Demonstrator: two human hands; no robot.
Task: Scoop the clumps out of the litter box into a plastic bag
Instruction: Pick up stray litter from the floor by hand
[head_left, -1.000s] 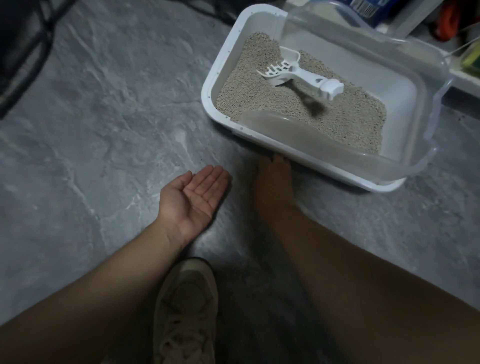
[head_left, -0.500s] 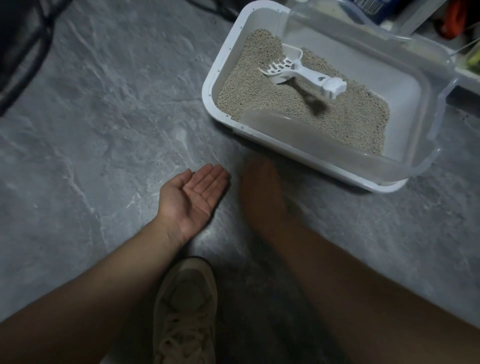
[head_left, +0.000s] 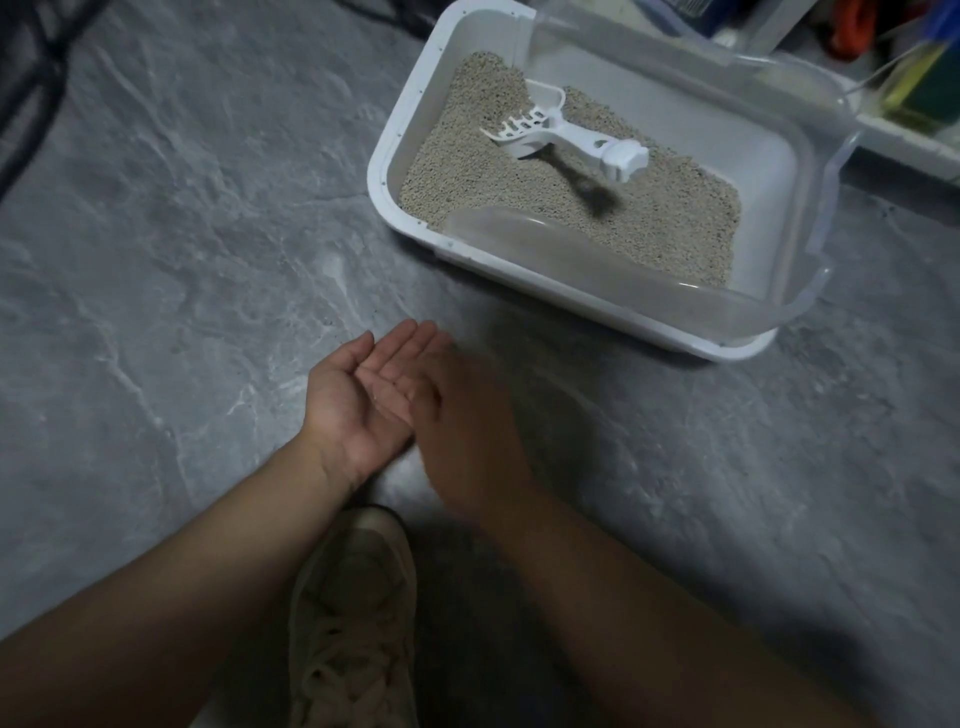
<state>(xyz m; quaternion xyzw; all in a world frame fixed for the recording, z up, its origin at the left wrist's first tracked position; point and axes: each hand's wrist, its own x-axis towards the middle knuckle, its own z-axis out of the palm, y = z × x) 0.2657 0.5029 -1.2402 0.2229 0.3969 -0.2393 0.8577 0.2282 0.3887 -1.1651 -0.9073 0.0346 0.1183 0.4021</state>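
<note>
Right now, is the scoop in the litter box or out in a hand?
In the box. The scoop lies on the litter inside the litter box; neither hand touches it.

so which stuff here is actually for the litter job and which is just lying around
For the job:
litter box
litter
white scoop, lying in the litter
left hand, palm up
right hand, blurred

Lying about:
shoe
clutter behind the box

No plastic bag in view.

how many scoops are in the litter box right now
1. The white scoop lies on the litter toward the far side of the litter box. Neither of the hands touches it. Any buried under litter would be hidden.
</note>
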